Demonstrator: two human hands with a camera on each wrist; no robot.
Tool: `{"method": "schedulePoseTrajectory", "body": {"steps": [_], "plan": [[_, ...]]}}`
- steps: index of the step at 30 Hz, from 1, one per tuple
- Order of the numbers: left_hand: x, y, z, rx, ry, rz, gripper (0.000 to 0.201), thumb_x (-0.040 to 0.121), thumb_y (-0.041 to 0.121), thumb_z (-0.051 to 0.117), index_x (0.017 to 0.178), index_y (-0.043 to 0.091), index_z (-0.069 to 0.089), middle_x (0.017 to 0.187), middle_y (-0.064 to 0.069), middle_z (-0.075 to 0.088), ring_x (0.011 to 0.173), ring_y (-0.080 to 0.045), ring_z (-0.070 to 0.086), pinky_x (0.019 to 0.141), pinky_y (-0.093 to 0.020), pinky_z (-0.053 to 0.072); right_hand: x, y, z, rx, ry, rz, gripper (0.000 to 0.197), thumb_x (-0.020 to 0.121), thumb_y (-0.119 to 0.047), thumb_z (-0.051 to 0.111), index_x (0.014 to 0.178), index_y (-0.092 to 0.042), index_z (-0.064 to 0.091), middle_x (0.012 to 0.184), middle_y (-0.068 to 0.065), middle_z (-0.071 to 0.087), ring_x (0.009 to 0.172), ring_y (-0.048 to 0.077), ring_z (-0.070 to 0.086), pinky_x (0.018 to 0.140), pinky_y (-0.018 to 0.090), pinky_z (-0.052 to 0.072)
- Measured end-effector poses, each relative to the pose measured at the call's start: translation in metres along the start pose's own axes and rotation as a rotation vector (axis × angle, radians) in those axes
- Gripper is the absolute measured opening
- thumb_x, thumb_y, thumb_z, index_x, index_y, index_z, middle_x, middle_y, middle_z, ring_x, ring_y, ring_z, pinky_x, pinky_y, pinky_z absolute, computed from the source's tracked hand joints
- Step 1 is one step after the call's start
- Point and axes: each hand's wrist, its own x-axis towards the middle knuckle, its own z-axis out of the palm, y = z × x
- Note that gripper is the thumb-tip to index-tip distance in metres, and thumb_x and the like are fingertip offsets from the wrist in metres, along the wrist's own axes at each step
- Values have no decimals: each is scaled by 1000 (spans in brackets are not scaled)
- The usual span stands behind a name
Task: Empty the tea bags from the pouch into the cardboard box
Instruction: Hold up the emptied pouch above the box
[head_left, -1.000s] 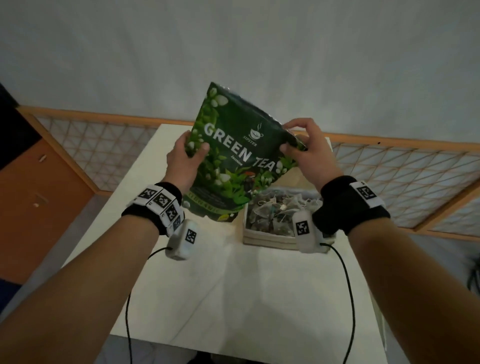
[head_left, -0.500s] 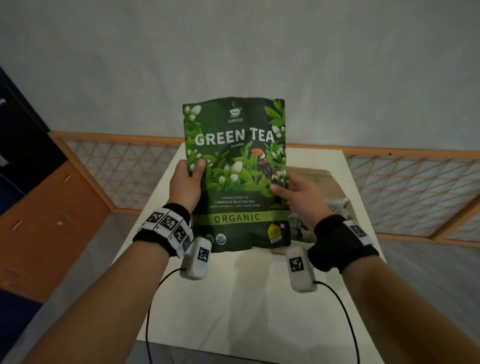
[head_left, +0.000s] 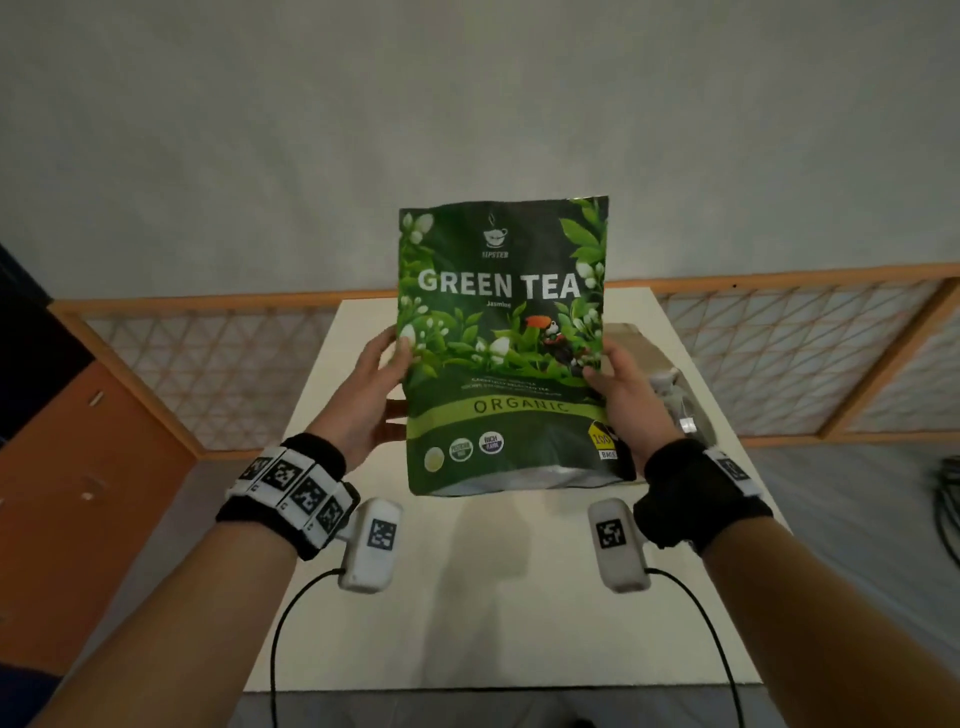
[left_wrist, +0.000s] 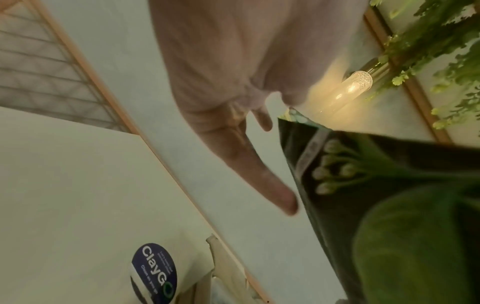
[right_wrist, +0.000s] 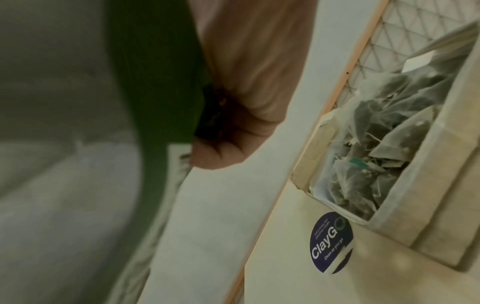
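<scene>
A green "GREEN TEA" pouch (head_left: 501, 338) stands upright in the air above the white table (head_left: 493, 597), its print facing me. My left hand (head_left: 374, 384) pinches its left edge, thumb in front and fingers behind. My right hand (head_left: 623, 395) pinches the right edge the same way. In the right wrist view the thumb (right_wrist: 221, 152) curls over the pouch (right_wrist: 145, 82). The cardboard box (head_left: 639, 338) sits behind my right hand, mostly hidden. Its wall (right_wrist: 428, 185) and the pile of tea bags (right_wrist: 376, 144) inside show in the right wrist view. Whether the pouch top is unsealed cannot be seen.
A round blue "ClayGo" sticker (right_wrist: 331, 242) lies on the table beside the box. A wood-framed lattice railing (head_left: 218, 364) runs behind the table. An orange cabinet (head_left: 78, 467) stands to the left. Cables (head_left: 945, 499) lie on the floor at the right.
The pouch went from tilted over the box to upright, and moved left, to the middle of the table. Both hands shifted down to its side edges.
</scene>
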Motion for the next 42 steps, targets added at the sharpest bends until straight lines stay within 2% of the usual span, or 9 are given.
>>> {"method": "schedulePoseTrajectory", "body": {"steps": [6,12,17,20,22,27,32,37,42], "plan": [[0,-9,8,97,-53,66,44,95,5,63,130,29,50,113,-10,70,96,-26,69,62,-34,58,-18,3,-9,94,11,79,23,99,-21,46,119,-16,57,105,15,70,87,29,70,74,41,59],[0,-10,11,155,-94,41,21,103,8,50,114,16,66,106,-13,71,81,-21,71,56,-27,59,-27,4,-19,183,73,64,17,97,-11,47,103,-17,62,86,9,72,66,21,71,55,29,58],[1,-9,8,186,-192,-28,42,100,22,40,90,25,81,111,-14,73,91,-34,67,68,-34,56,-35,2,-25,174,21,39,22,97,-10,39,95,-11,61,100,12,67,79,24,68,65,29,59],[6,-10,6,133,-211,-138,53,99,43,31,107,20,78,109,-9,71,87,-29,64,67,-32,50,-35,0,-27,208,75,68,24,98,-17,41,109,-13,62,105,13,66,87,27,66,80,35,55],[10,-8,10,150,-200,-131,46,96,54,47,115,22,75,112,-7,72,95,-28,67,72,-33,53,-34,-2,-29,276,117,125,36,98,-29,43,128,-13,55,118,16,63,98,30,63,89,42,51],[20,-14,33,137,-92,16,44,90,19,73,132,24,61,122,-4,66,91,-14,68,54,-20,56,-44,-4,-38,322,25,189,62,93,-63,34,136,-22,46,126,9,61,112,28,62,82,48,56],[26,-31,79,72,3,113,48,88,7,74,131,21,58,119,-2,59,110,-27,63,77,-38,61,-54,9,-51,545,53,133,80,84,-76,30,138,-20,47,133,12,59,121,29,58,100,47,48],[25,-58,124,214,15,194,41,67,41,81,99,56,59,127,-2,59,119,-24,60,95,-53,56,-57,22,-60,456,73,186,48,85,-37,67,130,-23,54,126,8,64,115,31,61,92,55,51],[8,-77,170,178,-116,106,29,93,21,69,106,39,51,121,0,58,101,-24,68,74,-44,61,-58,21,-113,315,277,155,39,82,-8,70,117,-18,58,116,9,69,104,29,67,82,50,57]]}}
